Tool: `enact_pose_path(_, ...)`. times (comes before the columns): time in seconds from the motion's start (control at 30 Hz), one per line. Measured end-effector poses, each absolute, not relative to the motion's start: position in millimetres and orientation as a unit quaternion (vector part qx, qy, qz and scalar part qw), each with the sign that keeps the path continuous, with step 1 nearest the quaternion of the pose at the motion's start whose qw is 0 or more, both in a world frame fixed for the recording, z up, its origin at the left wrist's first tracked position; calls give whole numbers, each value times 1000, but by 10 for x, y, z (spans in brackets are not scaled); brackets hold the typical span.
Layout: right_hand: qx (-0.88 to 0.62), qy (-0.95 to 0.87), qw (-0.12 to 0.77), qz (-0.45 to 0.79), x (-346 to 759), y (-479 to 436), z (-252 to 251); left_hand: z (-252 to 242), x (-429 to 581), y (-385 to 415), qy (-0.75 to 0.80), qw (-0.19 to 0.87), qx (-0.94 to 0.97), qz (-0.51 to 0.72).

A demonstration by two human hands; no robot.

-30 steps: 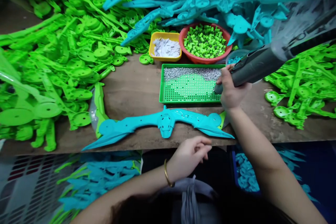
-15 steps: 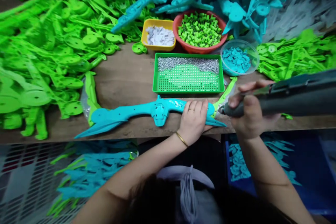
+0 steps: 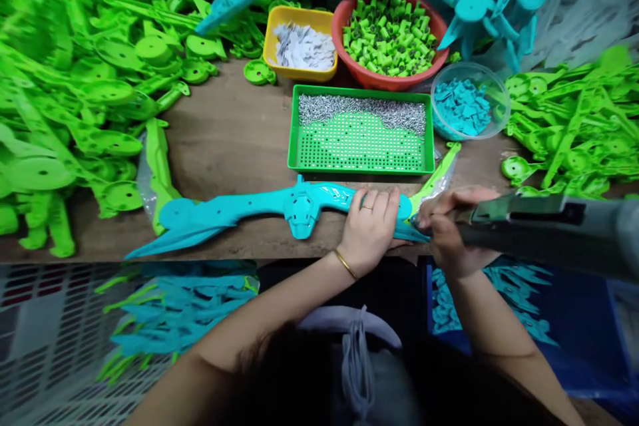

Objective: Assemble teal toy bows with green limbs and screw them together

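Head view: left hand braces teal bow toward 3 o'clock, grip unclear; right hand gripping driver; keep square.

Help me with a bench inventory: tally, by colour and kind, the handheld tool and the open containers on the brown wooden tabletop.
Dark grey cylindrical handheld tool: 1
Yellow rectangular plastic tub: 1
Red round plastic bowl: 1
Green rectangular perforated tray: 1
Clear round plastic tub: 1
Total: 5
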State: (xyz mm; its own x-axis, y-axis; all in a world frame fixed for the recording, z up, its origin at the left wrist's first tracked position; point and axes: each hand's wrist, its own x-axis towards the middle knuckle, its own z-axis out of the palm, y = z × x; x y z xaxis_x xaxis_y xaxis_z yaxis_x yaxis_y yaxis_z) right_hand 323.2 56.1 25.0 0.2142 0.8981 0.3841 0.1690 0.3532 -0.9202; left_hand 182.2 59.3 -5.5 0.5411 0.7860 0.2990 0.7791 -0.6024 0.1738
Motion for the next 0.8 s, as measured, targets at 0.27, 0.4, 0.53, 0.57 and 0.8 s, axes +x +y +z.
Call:
enact_pose_path(0.27, -458, -565, 608, 317, 3188, 777, 541, -38, 1780, 585, 431, 21, 882, 188)
enact_pose_path(0.4, -430, -495, 722, 221, 3133, 1231, 672, 11, 1734, 547, 419, 14, 890, 178)
enact_pose_path(0.53, -435, -480, 734, 206, 3069, 1525, 474, 44, 1714, 508, 427, 32, 891, 153)
enact_pose_path(0.57, -437, -486, 726, 213, 3064, 1544, 415, 44, 1713, 504, 428, 37, 890, 149)
enact_pose_path(0.8, -489, -503, 676, 226, 3088, 1509, 261, 8, 1713, 505, 431, 43, 888, 152)
